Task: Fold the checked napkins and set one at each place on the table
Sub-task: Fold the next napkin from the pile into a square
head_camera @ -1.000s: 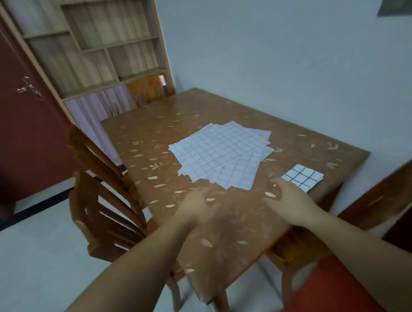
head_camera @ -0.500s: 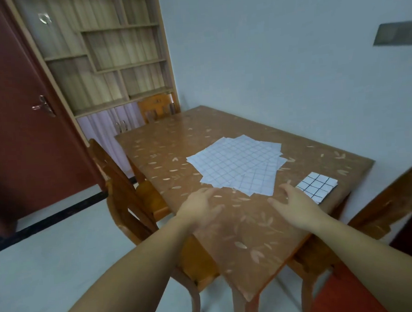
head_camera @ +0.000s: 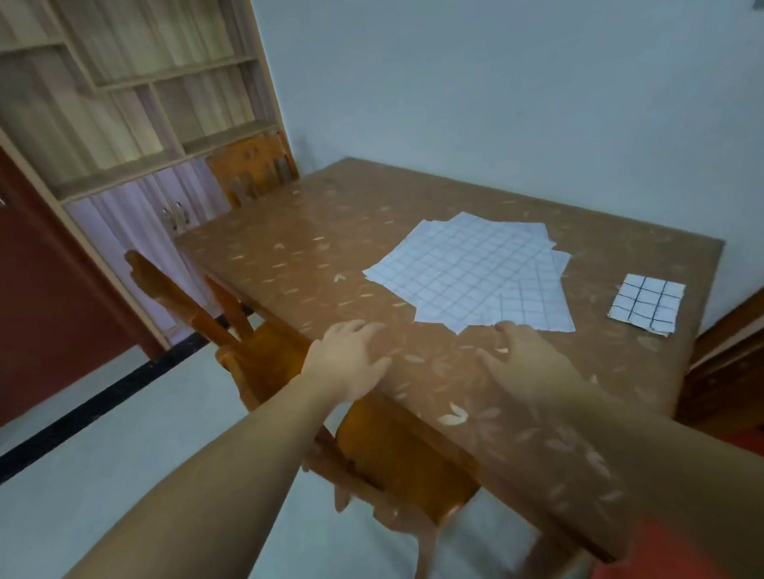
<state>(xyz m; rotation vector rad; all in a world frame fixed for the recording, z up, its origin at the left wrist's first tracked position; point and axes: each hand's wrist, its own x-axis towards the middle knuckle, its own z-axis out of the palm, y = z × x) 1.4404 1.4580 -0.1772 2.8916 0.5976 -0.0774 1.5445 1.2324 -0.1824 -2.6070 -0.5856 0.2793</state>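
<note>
A loose stack of unfolded white checked napkins (head_camera: 468, 270) lies flat in the middle of the brown leaf-patterned table (head_camera: 306, 249). One small folded checked napkin (head_camera: 647, 302) rests near the table's right edge. My left hand (head_camera: 351, 365) hovers over the near left table edge, fingers spread, holding nothing. My right hand (head_camera: 525, 356) reaches toward the near corner of the stack, its fingertips just short of or touching the lowest sheet, with nothing gripped.
A wooden chair (head_camera: 287, 384) is tucked under the table's left side, another chair (head_camera: 252, 169) stands at the far end, and a third (head_camera: 742, 356) at the right. A shelf cabinet (head_camera: 136, 103) and red door (head_camera: 27, 288) stand at the left.
Both hands have stretched farther over the table toward the stack. The view has shifted left and closer, so the table sits more to the right.
</note>
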